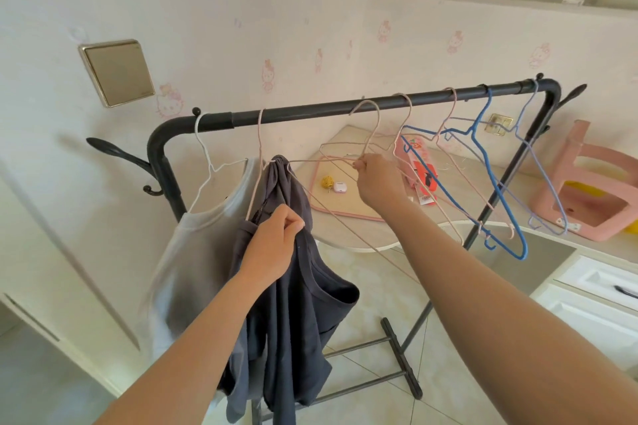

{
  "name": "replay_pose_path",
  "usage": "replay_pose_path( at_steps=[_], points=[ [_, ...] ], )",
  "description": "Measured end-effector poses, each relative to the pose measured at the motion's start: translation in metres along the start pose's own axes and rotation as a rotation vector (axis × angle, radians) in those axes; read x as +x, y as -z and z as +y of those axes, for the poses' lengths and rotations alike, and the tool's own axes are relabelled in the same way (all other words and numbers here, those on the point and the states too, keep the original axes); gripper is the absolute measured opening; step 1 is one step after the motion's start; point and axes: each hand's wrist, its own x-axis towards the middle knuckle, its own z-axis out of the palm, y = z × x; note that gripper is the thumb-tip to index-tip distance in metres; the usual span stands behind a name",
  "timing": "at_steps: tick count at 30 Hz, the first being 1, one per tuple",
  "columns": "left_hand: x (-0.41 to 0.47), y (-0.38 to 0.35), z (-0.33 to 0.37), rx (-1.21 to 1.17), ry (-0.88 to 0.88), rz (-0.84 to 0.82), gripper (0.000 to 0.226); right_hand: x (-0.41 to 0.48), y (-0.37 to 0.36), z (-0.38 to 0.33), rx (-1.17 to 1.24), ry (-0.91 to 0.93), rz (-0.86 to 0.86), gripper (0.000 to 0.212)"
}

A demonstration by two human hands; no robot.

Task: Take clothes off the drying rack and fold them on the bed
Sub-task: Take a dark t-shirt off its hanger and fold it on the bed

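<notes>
Two bare forearms reach in from the bottom edge. The left hand is the closer one, and the dark grey garment lies right against it. The cloth is bunched on a pink hanger just above the knuckles and falls away below the wrist. Just left of that hand, a pale grey top hangs on a white hanger. Both hooks sit over the black rail of the drying rack, above the hand.

The left forearm covers part of the dark garment, and its hem runs off the bottom edge. The lower half of the pale top is blurred. I cannot tell whether the left fingers also catch the hanger wire under the cloth. Nor can I tell whether the hook of the beige hanger rests on the rail or sits just off it.

The left hand's fingers are curled tight, with thumb against fingertips, pinching a fold of dark fabric near the top. The right hand is farther out and higher, and it pinches the bare beige hanger at its neck between thumb and bent fingers. To the right of it, more bare hangers dangle from the rail, a blue hanger among them. Beyond the right hand is a bench.
</notes>
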Motion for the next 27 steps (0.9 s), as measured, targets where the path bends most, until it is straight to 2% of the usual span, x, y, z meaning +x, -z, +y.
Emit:
replay_pose_path(
  at_steps=[6, 11, 18, 24, 27],
  points=[
    [0.002, 0.002, -0.005, -0.010, 0.012, 0.026, 0.012, 0.004, 0.007, 0.003, 0.045, 0.033, 0.235, 0.029],
    [0.004, -0.005, -0.007, -0.004, 0.025, -0.013, 0.012, 0.016, 0.004, 0.001, -0.015, -0.002, 0.138, 0.026],
    [0.012, -0.012, 0.003, -0.006, -0.064, -0.102, 0.013, 0.023, -0.016, 0.005, -0.002, -0.071, -0.002, 0.026],
    [0.010, -0.043, 0.025, 0.005, -0.189, -0.345, 0.014, 0.001, -0.013, 0.047, 0.161, -0.076, -0.050, 0.033],
    [0.002, -0.070, 0.045, -0.052, -0.252, -0.432, 0.012, -0.035, 0.005, 0.079, 0.225, -0.075, -0.046, 0.028]
  ],
)
